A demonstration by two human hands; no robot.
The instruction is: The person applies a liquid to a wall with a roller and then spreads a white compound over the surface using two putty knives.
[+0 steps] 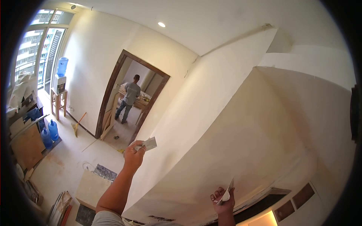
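Observation:
My left hand is raised in front of the wall, its fingers closed on a putty knife with a wide, flat, greyish blade. Lower and to the right, my right hand grips a second putty knife, its blade pointing up. White paste sits on that blade near my fingers. Behind both hands stretches a pale plastered surface with a long straight edge against the lighter wall. The handles are mostly hidden in my hands.
A person stands with their back to me beyond the brown doorway. At left are a water dispenser on a wooden stand, blue bottles, a broom and leaning boards. A box stands below my left arm.

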